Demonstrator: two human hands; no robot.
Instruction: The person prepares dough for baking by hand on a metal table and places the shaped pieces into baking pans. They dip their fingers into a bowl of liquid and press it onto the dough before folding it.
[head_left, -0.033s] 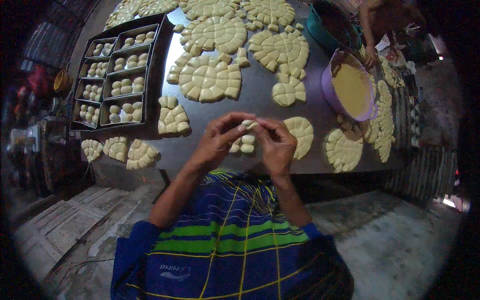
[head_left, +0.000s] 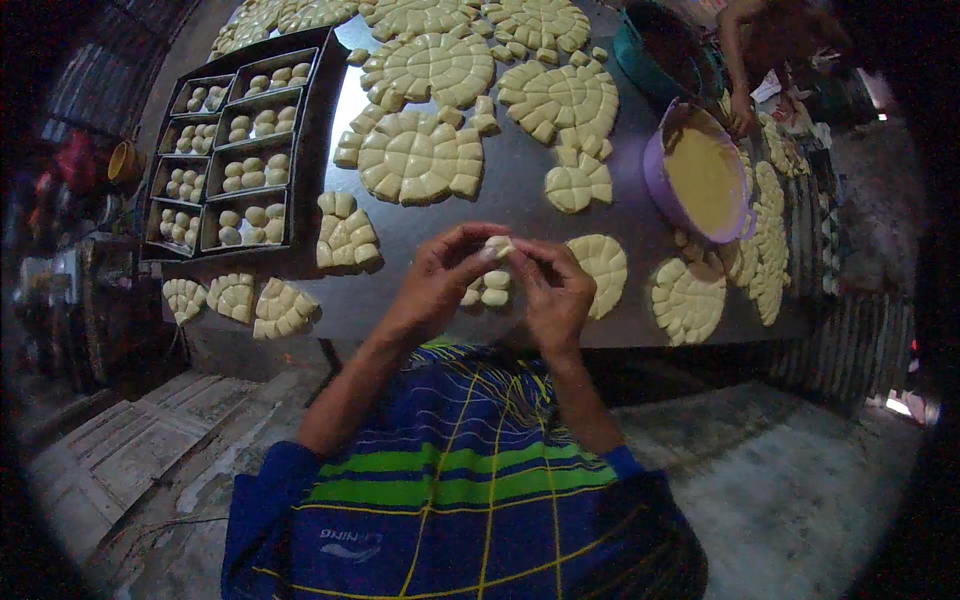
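Note:
Between the fingertips of both hands, just above the table, is a small pale dough piece (head_left: 497,246). My left hand (head_left: 440,275) pinches it from one side with thumb and fingers. From the other side my right hand (head_left: 552,290) closes on it, its thumb against the dough. Below, partly hidden by my hands, a few small dough pieces (head_left: 494,289) lie on the table. A round scored dough slab (head_left: 598,272) lies just right of my right hand. Left of my left hand sits a cut dough wedge (head_left: 346,232).
A dark tray (head_left: 318,150) with compartments of dough balls stands at the left. Large scored dough rounds (head_left: 428,68) cover the table's far part. A purple basin (head_left: 656,178) holds a yellowish mass, beside a green tub (head_left: 632,62). Another person's hand (head_left: 741,113) is near the basin.
The dough piece has turned slightly between my fingertips. Both hands stay in nearly the same place above the table.

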